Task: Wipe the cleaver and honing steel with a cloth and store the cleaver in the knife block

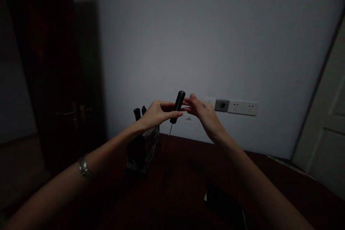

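Observation:
A tool with a black handle [178,102] is tilted in front of the wall, its thin metal end pointing down. The kind of tool cannot be made out in the dim light. My left hand [157,114] pinches the handle between thumb and fingers. Close by on the other side is my right hand [201,111], fingers stretched toward the handle and apart from each other; whether their tips touch it is unclear. Behind my left wrist stands a dark upright holder [144,149], with black handles [137,113] sticking out of its top.
The dark reddish table [172,183] meets a pale wall [175,43]. A dark flat object [223,203] lies near my right forearm. Wall sockets [242,107] sit behind my right hand. A dark door with a handle [70,114] is at left, a light panelled door [327,133] at right.

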